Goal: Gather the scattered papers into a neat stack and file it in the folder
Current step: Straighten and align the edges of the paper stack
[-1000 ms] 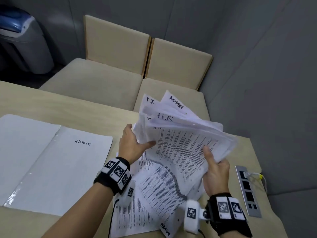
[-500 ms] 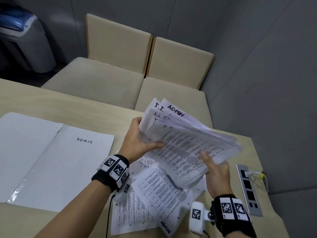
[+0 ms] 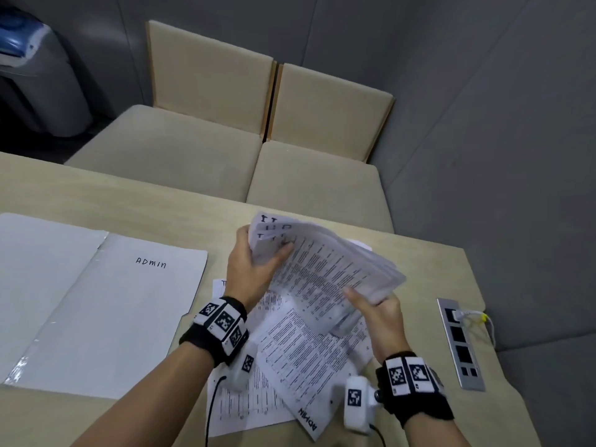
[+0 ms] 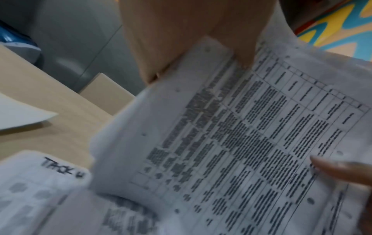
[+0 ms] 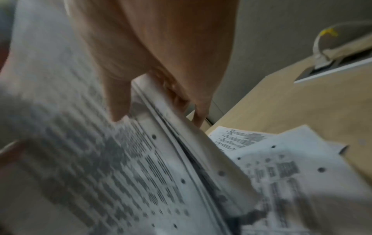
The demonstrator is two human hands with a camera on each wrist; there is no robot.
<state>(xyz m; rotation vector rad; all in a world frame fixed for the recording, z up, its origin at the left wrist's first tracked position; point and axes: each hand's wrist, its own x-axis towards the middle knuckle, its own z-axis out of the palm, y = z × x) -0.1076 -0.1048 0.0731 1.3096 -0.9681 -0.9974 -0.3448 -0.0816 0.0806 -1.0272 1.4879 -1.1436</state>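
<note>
Papers in a bundle (image 3: 325, 269) are held up above the wooden table (image 3: 96, 201), to the right of the open folder (image 3: 80, 304) and clear of it. The left hand (image 3: 250, 272) grasps the bundle's far left corner, thumb lying on the top printed sheet and fingers behind; the left wrist view shows that thumb (image 4: 239, 47) pressed onto the sheet's punched margin. The right hand (image 3: 375, 309) clasps the bundle's near right corner, thumb on top and fingers curled beneath; in the right wrist view the sheet edges fan between thumb (image 5: 118, 98) and fingers (image 5: 199, 111), not yet squared. Handwritten letters show at the bundle's far left corner, partly hidden by the left hand.

Under the bundle, more loose sheets (image 3: 306, 359) lie overlapping on the table just right of the folder, one with "ADMIN" written at its near end. The folder lies flat and open, its right-hand page marked "ADMIN".

Right of the loose sheets, a metal socket panel (image 3: 461, 346) is set in the table with a white cable (image 3: 474, 317) plugged in. Beyond the table stand two beige cushioned chairs (image 3: 258, 124), and a grey bin with a blue lid (image 3: 38, 75) sits far left of them.
</note>
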